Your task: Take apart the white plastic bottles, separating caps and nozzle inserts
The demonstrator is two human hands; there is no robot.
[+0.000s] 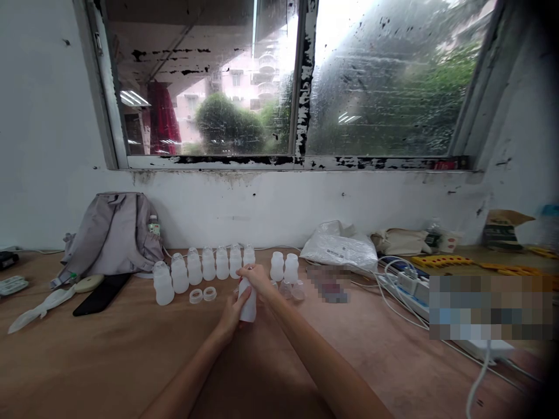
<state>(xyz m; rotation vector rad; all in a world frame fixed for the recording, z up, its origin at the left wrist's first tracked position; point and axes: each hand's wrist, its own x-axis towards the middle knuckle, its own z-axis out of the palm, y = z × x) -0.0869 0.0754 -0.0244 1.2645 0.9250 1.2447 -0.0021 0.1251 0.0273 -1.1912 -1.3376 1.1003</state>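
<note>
My left hand (231, 315) grips the body of a small white plastic bottle (248, 305) held upright over the wooden table (131, 361). My right hand (257, 278) is closed over the bottle's top. Behind them stands a curved row of several capped white bottles (201, 269), and two more bottles (283, 267) stand to the right. Two loose white rings (203, 295) lie left of my hands. A few clear caps (292, 289) lie just right of my right hand.
A grey backpack (111, 235) leans on the wall at the left, with a black phone (101, 294) in front. A white plastic bag (338, 247), a power strip (413, 286) with white cables and yellow tools (441, 261) lie at the right.
</note>
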